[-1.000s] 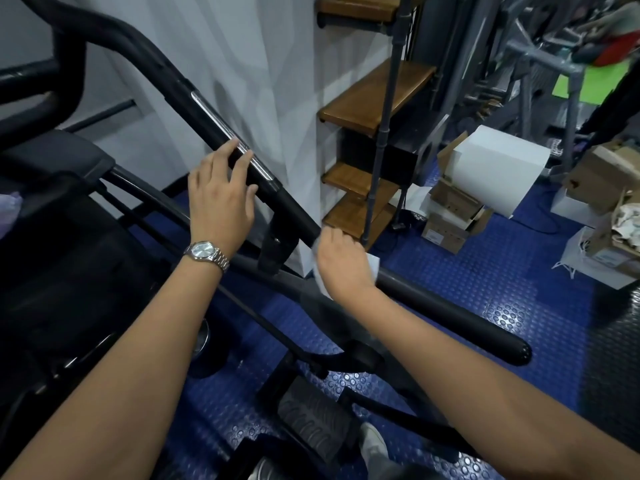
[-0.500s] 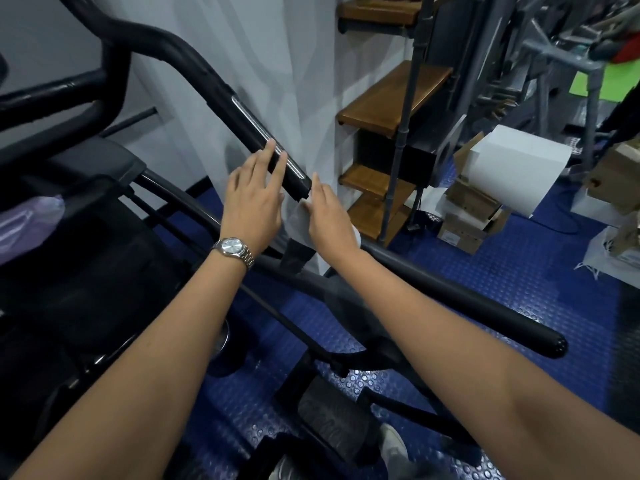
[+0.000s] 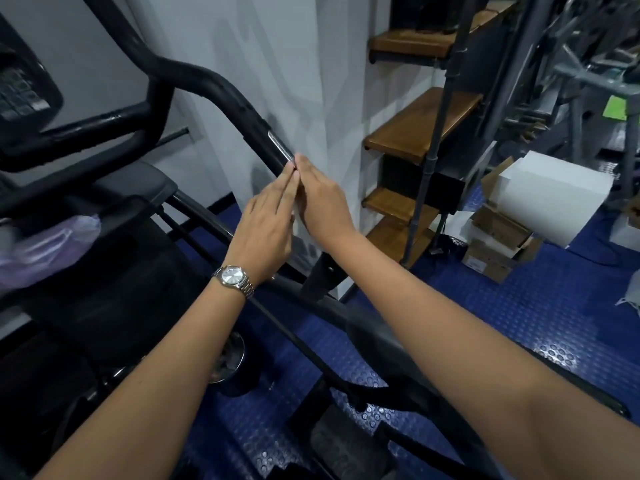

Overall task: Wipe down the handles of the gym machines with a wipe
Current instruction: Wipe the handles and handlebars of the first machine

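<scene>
The machine's black handle bar (image 3: pixel 221 84) slopes down to the right and carries a silver strip (image 3: pixel 280 148). My right hand (image 3: pixel 322 204) lies along the bar just below that strip, fingers straight and pointing up it, pressing the white wipe (image 3: pixel 295 218) against it. Only a sliver of the wipe shows between my hands. My left hand (image 3: pixel 266 223), with a wristwatch, has straight fingers touching the bar beside the right hand; their fingertips meet at the strip's lower end.
A wooden shelf unit (image 3: pixel 422 133) stands just right of the bar against the white wall. Cardboard boxes (image 3: pixel 498 244) and a white box (image 3: pixel 550 195) sit on the blue studded floor (image 3: pixel 519 306). A purple bag (image 3: pixel 45 244) lies at left; a pedal (image 3: pixel 343 445) is below.
My right hand has slid up the bar with the wipe, from the lower part to just under the silver strip. My left hand has turned in beside it.
</scene>
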A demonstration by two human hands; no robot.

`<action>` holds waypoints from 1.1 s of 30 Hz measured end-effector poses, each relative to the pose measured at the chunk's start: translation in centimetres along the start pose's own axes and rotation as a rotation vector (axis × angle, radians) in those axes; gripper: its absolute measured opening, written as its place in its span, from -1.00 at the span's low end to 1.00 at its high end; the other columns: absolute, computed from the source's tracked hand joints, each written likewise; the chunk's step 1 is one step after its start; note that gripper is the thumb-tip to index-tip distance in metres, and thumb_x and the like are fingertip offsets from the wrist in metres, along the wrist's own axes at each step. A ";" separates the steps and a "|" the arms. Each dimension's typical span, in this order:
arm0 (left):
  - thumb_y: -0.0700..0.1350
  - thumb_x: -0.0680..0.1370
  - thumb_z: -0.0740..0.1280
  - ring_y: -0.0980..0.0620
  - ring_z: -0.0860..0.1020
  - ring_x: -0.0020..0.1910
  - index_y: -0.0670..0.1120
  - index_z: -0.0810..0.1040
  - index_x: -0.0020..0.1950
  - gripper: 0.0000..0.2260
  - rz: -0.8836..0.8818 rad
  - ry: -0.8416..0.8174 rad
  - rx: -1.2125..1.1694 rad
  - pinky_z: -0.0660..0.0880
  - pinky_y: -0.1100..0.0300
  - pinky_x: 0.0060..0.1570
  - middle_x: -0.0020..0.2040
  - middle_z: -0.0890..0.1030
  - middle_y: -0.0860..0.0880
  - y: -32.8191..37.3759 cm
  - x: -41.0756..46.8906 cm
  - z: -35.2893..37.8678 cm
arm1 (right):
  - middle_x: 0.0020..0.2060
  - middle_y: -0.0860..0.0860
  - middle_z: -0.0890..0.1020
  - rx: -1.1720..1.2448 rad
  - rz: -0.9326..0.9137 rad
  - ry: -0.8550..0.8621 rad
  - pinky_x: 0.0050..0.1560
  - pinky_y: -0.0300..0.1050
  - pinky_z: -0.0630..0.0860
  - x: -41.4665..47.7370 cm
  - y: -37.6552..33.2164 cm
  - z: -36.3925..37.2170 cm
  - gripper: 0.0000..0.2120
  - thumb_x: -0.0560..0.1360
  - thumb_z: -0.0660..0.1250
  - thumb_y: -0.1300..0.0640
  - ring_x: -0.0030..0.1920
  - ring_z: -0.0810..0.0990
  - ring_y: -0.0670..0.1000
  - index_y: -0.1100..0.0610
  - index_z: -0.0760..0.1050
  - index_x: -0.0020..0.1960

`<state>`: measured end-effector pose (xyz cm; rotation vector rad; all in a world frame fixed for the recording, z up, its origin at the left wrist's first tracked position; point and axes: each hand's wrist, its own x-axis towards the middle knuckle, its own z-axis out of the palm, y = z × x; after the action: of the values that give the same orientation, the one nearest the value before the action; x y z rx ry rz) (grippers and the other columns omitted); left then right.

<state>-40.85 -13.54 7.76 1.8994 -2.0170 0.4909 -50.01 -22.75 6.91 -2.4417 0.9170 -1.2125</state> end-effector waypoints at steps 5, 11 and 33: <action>-0.35 0.47 0.23 -0.13 0.23 0.47 -0.24 0.08 0.52 -0.36 -0.120 0.030 0.020 0.35 -0.07 0.33 0.53 0.12 -0.23 -1.2 0.7 0.0 | 0.45 0.21 0.29 -0.061 -0.059 -0.006 0.41 -0.18 0.21 2.9 -1.3 1.0 -0.49 0.58 0.20 0.31 0.46 0.29 0.10 0.34 0.13 0.48; -0.37 0.43 0.18 -0.18 0.20 0.48 -0.23 0.15 0.50 -0.38 -0.133 0.054 0.085 0.30 -0.11 0.37 0.53 0.09 -0.26 -0.7 0.8 0.6 | 0.41 0.32 0.31 -0.247 -0.081 0.051 0.41 -0.04 0.29 -2.8 1.2 1.7 -0.35 0.46 0.37 0.32 0.41 0.35 0.19 0.45 0.15 0.43; -0.19 0.52 0.22 -0.17 0.18 0.49 -0.17 0.14 0.51 -0.43 -0.175 0.031 0.119 0.24 -0.11 0.39 0.53 0.11 -0.23 1.6 -1.8 0.1 | 0.26 0.31 0.47 -0.287 0.125 -0.121 0.15 -0.07 0.52 -7.1 3.3 0.0 -0.28 0.49 0.37 0.23 0.18 0.56 0.17 0.44 0.05 0.47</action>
<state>-42.35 -11.91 6.86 2.1019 -1.8186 0.6017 -54.63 -20.74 0.89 -2.5921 1.2626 -0.9353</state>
